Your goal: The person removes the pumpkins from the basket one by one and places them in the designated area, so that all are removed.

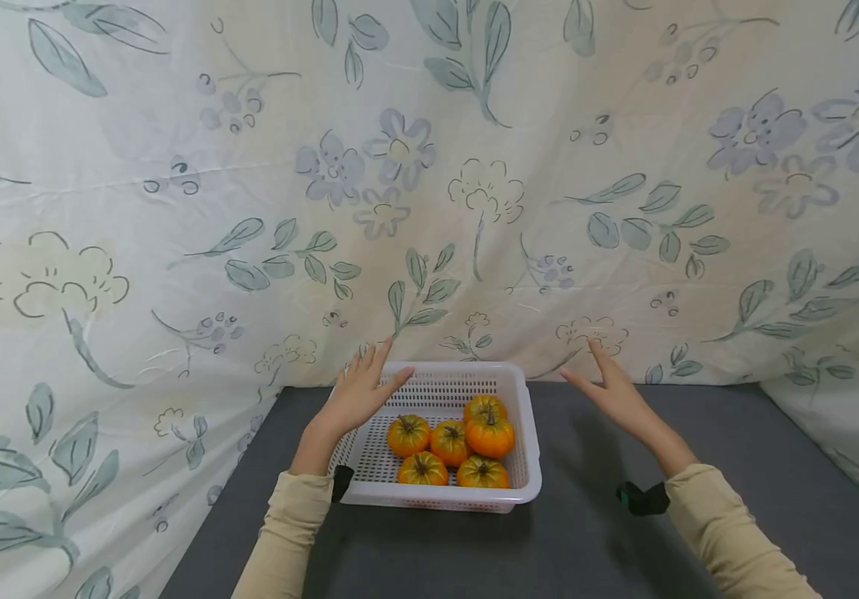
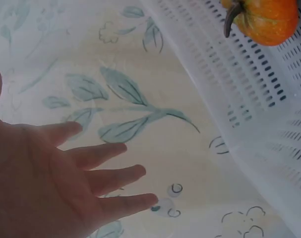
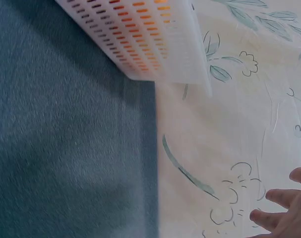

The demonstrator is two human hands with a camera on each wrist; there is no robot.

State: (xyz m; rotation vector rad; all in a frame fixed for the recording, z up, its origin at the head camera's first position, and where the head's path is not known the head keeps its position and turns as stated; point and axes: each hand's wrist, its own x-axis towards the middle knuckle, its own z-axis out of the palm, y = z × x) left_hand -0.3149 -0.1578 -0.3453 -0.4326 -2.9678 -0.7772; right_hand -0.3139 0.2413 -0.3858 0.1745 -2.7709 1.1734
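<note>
A white perforated plastic basket sits on the dark table, with several small orange pumpkins gathered toward its right side. In the head view my left hand is raised over the basket's left edge, fingers spread and holding nothing. The left wrist view shows that hand with its palm visible, apart from the basket wall and one stemmed pumpkin. My right hand hovers to the right of the basket, fingers extended, touching nothing. Only part of this hand shows in the right wrist view.
The dark grey tabletop runs back to a hanging cloth with leaves and flowers. More of that cloth closes off the left side. A black band is at my right wrist.
</note>
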